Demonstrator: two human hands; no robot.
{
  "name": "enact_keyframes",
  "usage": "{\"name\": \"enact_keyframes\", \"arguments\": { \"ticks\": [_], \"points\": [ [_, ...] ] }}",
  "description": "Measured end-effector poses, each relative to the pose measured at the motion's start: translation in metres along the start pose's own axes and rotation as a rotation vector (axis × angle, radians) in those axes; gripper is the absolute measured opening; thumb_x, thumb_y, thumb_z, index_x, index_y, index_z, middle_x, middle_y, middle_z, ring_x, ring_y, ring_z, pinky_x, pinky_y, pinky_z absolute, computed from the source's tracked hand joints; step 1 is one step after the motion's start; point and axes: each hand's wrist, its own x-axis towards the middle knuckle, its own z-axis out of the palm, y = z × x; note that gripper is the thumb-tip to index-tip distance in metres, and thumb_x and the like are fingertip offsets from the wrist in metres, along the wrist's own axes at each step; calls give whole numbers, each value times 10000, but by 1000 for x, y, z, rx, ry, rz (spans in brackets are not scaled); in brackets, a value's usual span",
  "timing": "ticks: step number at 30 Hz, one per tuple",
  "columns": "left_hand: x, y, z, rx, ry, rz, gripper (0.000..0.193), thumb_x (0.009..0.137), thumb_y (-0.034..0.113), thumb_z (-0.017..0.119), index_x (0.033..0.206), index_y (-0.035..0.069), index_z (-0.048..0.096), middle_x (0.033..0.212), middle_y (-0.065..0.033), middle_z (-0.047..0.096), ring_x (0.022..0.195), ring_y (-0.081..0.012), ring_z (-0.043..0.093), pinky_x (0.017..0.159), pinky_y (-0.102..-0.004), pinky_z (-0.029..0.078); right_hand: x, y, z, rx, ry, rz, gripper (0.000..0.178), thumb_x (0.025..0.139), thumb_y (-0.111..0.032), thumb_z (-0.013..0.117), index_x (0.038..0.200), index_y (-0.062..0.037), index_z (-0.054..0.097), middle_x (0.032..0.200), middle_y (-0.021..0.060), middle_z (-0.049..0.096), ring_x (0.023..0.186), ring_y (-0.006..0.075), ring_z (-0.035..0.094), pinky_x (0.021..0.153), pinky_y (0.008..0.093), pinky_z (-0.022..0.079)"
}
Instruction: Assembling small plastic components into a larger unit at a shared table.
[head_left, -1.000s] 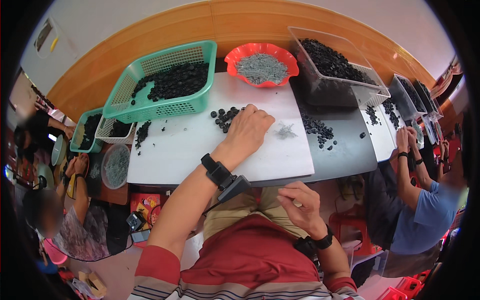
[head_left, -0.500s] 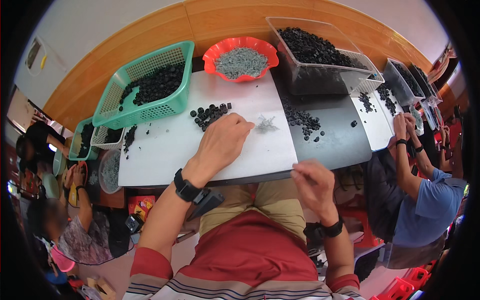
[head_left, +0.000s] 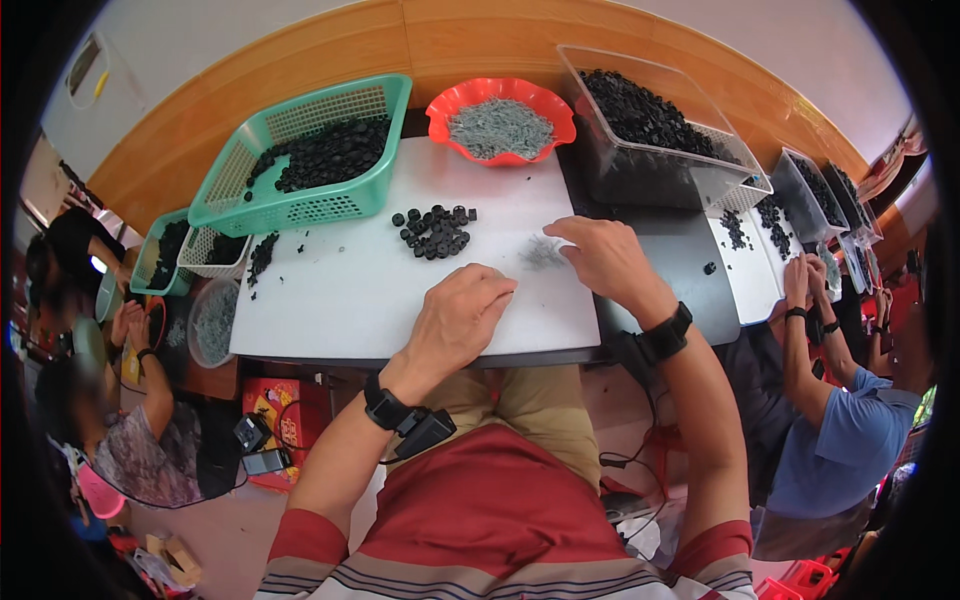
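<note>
My left hand (head_left: pixel 455 318) is over the front of the white sheet (head_left: pixel 330 290), thumb and forefinger pressed together; whatever they pinch is too small or hidden to make out. My right hand (head_left: pixel 605 258) reaches to a small loose pile of thin grey pins (head_left: pixel 541 252), its fingers apart at the pile's right edge. Beyond my left hand lies a cluster of short black cylindrical parts (head_left: pixel 436 232). A red wavy-rimmed bowl (head_left: pixel 437 127) behind holds many more grey pins. My right hand covers most of the small black pieces seen earlier on the dark tabletop.
A green basket (head_left: pixel 300 212) of black parts stands back left, a clear plastic bin (head_left: pixel 650 165) of black pieces back right. Small black bits (head_left: pixel 262 258) lie at the sheet's left edge. Co-workers sit on both sides; one person's hands (head_left: pixel 805 278) work at the right.
My right hand has come up from the table's front edge to the pin pile. My left hand has drawn back toward me, away from the pile and the black cylinders.
</note>
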Motion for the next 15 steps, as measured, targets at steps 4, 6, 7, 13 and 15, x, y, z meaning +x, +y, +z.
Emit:
{"name": "enact_keyframes", "arguments": {
  "ticks": [4,6,7,13,15],
  "points": [
    [-1,-2,1,-58,14,-12,142,868,21,697,1005,24,738,959,-122,707,784,-259,685,679,-331,541,10,3,3,-37,-76,-14,272,855,-49,650,1111,-99,726,1046,112,736,932,335,697,761,447,548],
    [-1,-3,1,-67,9,-29,140,870,19,697,1004,24,741,961,-120,710,778,-246,686,675,-322,539,12,5,3,-36,-96,-10,277,859,-44,643,1118,-98,724,1037,115,736,930,336,698,762,449,547],
    [-1,-3,1,-102,3,-68,141,871,21,702,1006,23,742,962,-117,712,774,-233,685,673,-313,537,13,6,3,-40,-119,15,258,863,-44,639,1103,-86,722,1026,125,736,932,344,697,761,454,545],
    [0,-2,1,-144,3,-120,148,871,25,717,1016,19,744,960,-107,714,768,-197,678,674,-288,533,12,3,-1,-42,-165,73,156,894,-46,614,1038,-35,673,1005,171,719,931,386,680,769,475,525],
    [1,-1,0,-152,7,-113,155,868,23,721,1021,18,745,960,-108,714,765,-191,675,677,-287,535,8,2,-4,-41,-160,89,137,905,-49,606,1033,-26,650,1007,182,712,930,397,674,774,478,518]
  ]
}}
